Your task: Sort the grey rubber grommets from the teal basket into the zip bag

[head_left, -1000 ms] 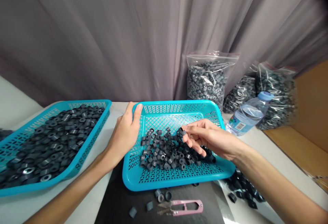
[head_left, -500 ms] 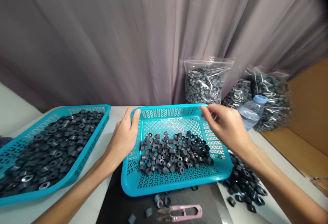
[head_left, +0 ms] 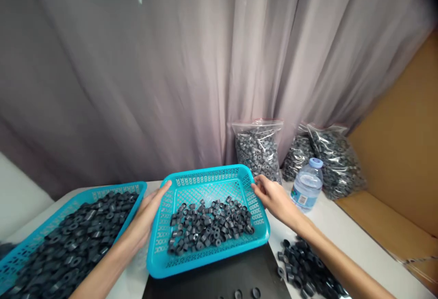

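A turquoise plastic basket (head_left: 205,259) with lattice walls is held up over the table, slightly tilted. Inside it lies a loose heap of small dark grey plastic rings (head_left: 208,226). My left hand (head_left: 148,212) grips the basket's left side, thumb over the rim and the other fingers hidden behind the wall. On the opposite side, my right hand (head_left: 272,198) pinches the right rim near its far corner. Beneath the basket is a black mat (head_left: 219,278), with a few rings near its front edge.
At left stands another turquoise basket (head_left: 132,223), heaped with grey rings. A pile of dark rings (head_left: 304,267) lies under my right forearm. Behind are a water bottle (head_left: 308,187), a clear zip bag of rings (head_left: 259,150), more filled bags (head_left: 337,162) and cardboard (head_left: 393,226) at right.
The view has tilted up. The basket has shifted left relative to the mat and turned a little. My right hand has moved from the far corner onto the right rim.
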`<state>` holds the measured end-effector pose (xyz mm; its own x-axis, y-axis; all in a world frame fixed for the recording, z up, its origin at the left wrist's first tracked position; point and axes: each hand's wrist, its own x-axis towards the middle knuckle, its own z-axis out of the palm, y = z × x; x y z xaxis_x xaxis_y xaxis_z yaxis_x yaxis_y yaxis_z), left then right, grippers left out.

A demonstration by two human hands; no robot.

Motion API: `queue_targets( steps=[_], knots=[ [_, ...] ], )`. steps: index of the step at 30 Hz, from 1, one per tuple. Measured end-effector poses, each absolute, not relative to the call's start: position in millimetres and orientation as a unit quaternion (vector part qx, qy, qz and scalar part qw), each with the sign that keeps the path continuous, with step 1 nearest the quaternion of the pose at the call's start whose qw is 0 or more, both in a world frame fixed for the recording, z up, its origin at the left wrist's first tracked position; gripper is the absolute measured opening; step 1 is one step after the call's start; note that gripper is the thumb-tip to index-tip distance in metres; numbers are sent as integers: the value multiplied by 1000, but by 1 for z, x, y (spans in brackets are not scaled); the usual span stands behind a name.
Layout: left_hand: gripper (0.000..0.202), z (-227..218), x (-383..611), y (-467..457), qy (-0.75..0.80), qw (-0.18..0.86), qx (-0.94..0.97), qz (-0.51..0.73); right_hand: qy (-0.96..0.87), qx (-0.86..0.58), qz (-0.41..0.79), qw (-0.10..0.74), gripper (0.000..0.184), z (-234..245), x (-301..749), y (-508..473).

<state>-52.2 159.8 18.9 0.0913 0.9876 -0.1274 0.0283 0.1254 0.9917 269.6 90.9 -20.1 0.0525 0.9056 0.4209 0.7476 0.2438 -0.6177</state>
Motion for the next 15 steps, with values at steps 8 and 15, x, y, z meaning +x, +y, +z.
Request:
queue_targets(
  steps=[8,15],
  knots=[
    [43,61,-49,129,471,719,379,341,-650,-626,0,430,42,51,277,117],
    [13,91,-64,126,506,649,354,445,-661,-635,-165,364,46,127,307,163]
  ],
)
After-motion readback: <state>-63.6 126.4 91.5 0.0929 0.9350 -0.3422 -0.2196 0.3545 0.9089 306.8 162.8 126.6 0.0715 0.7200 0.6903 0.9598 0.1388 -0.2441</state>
